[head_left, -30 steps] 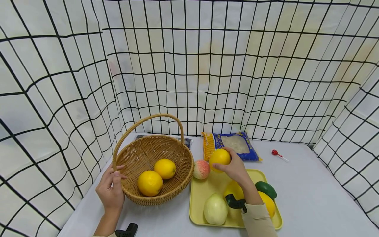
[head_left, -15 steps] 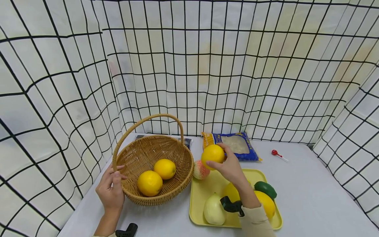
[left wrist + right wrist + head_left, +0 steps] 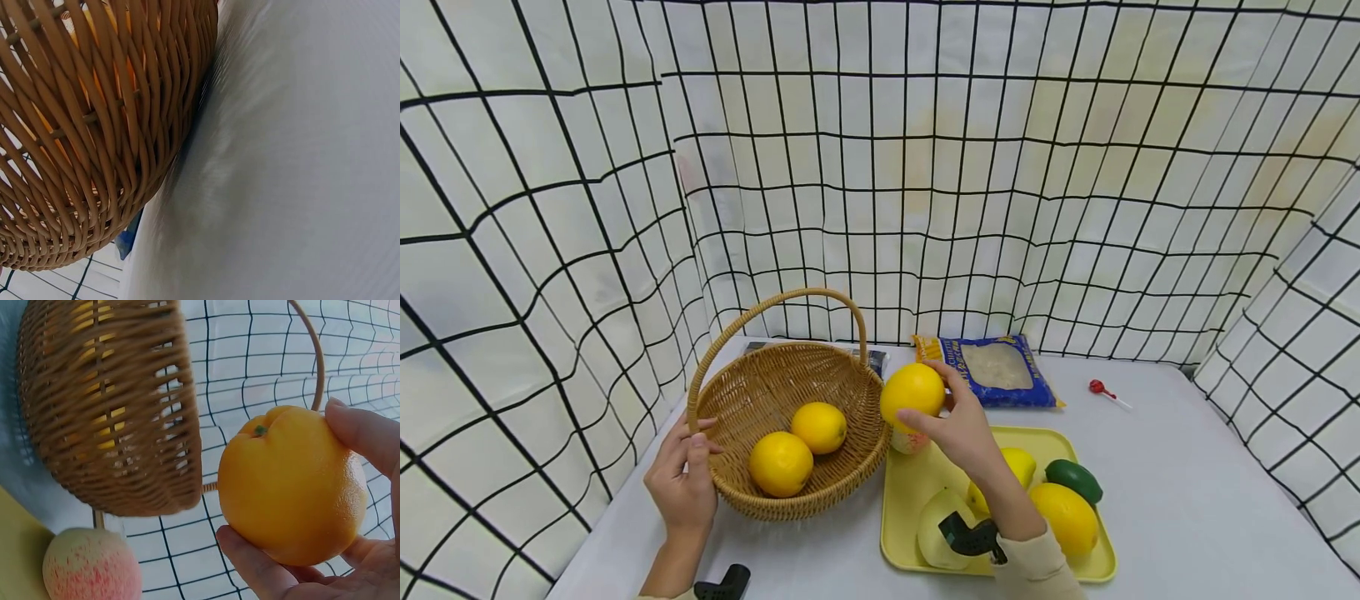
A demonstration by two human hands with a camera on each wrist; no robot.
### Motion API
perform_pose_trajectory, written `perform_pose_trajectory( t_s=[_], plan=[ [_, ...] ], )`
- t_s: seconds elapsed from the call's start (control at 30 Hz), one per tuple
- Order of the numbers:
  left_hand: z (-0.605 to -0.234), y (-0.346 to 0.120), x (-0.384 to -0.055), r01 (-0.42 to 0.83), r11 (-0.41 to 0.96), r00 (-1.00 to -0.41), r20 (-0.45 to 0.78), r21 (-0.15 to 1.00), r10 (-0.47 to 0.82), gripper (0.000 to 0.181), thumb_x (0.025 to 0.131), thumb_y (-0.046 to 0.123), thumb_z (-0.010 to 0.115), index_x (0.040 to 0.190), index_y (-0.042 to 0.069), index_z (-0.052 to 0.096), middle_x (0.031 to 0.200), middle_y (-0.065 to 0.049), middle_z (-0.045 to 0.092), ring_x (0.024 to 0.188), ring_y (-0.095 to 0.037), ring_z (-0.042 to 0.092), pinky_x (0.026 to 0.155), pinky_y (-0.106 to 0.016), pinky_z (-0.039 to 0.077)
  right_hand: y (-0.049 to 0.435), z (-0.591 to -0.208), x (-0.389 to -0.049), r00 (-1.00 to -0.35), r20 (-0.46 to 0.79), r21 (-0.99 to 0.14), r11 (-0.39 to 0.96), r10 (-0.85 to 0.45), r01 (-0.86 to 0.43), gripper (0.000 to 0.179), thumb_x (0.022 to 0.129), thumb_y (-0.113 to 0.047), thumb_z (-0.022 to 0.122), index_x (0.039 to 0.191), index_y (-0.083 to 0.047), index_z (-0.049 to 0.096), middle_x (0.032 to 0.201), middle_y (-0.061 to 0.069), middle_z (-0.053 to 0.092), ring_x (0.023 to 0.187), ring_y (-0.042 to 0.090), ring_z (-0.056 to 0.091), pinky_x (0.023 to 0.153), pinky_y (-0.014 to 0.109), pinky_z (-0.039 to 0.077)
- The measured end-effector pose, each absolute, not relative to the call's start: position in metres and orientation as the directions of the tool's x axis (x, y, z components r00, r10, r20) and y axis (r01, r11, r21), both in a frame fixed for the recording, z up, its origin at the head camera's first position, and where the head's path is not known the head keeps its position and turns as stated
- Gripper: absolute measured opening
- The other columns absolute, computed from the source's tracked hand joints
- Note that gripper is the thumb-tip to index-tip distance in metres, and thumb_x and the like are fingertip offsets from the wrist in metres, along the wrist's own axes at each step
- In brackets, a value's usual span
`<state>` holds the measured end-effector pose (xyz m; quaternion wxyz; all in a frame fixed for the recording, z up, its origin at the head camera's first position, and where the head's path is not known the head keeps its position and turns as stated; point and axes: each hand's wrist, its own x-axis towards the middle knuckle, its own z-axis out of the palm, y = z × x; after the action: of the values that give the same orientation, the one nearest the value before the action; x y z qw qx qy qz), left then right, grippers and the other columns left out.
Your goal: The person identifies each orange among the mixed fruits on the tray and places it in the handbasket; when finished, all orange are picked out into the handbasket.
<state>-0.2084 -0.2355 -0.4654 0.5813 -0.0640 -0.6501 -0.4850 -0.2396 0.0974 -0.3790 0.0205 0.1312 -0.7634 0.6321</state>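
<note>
My left hand (image 3: 683, 483) grips the left rim of a brown wicker basket (image 3: 850, 467), close to the foot of its tall handle. Inside the basket, tipped toward me, are two yellow-orange fruits (image 3: 781, 464). In the left wrist view the basket's woven side (image 3: 94, 137) fills the upper left; the hand itself is out of that view. My right hand (image 3: 961, 429) holds an orange (image 3: 913, 397) between thumb and fingers, beside the basket's right rim and above a peach (image 3: 910, 442). The right wrist view shows the orange (image 3: 290, 487) with its green stem spot, apart from the weave.
A yellow tray (image 3: 898, 533) bears the peach, a pale green pear-like fruit (image 3: 932, 533), a yellow fruit (image 3: 1018, 465), a large yellow-orange fruit (image 3: 1067, 518) and a dark green fruit (image 3: 1073, 481). Behind lie a blue-and-yellow food bag (image 3: 1000, 371) and a red lollipop (image 3: 1099, 387).
My right hand has carried the orange leftward and slightly up from over the tray to the basket's right rim, now partly covering the peach. The left hand and basket stay put.
</note>
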Motion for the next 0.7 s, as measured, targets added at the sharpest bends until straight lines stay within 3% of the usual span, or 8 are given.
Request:
perform_pose_trajectory(
  t_s=[0.13, 0.43, 0.7],
  plan=[
    [-0.468, -0.238, -0.209, 0.64, 0.521, -0.322, 0.813, 0.565, -0.485, 0.035, 0.09, 0.002, 0.053, 0.056, -0.003, 0.061, 0.087, -0.026, 0.066, 0.119, -0.02, 0.06, 0.105, -0.027, 0.043, 0.088, -0.377, -0.236, -0.962, 0.194, -0.969, 0.112, -0.195, -0.218, 0.077, 0.077, -0.023, 0.083, 0.142, -0.029, 0.043, 0.136, 0.006, 0.049, 0.11, 0.028, 0.059, 0.08, 0.039, 0.058],
    [-0.468, -0.239, -0.21, 0.644, 0.521, -0.326, 0.817, 0.56, -0.476, 0.034, 0.09, 0.003, 0.053, 0.057, 0.0, 0.063, 0.089, -0.026, 0.067, 0.12, -0.023, 0.06, 0.106, -0.028, 0.043, 0.068, -0.377, -0.23, -0.939, 0.194, -0.98, -0.007, -0.286, -0.2, 0.077, 0.077, -0.016, 0.081, 0.143, -0.024, 0.043, 0.137, 0.008, 0.046, 0.112, 0.029, 0.058, 0.087, 0.04, 0.056],
    [-0.464, -0.237, -0.207, 0.624, 0.532, -0.337, 0.811, 0.573, -0.478, 0.036, 0.09, 0.003, 0.053, 0.056, -0.003, 0.061, 0.088, -0.029, 0.065, 0.122, -0.02, 0.058, 0.105, -0.026, 0.043, 0.049, -0.379, -0.234, -0.898, 0.197, -0.971, 0.05, -0.393, -0.234, 0.076, 0.08, -0.024, 0.08, 0.145, -0.021, 0.04, 0.139, 0.005, 0.044, 0.114, 0.028, 0.057, 0.087, 0.038, 0.056]
  ],
)
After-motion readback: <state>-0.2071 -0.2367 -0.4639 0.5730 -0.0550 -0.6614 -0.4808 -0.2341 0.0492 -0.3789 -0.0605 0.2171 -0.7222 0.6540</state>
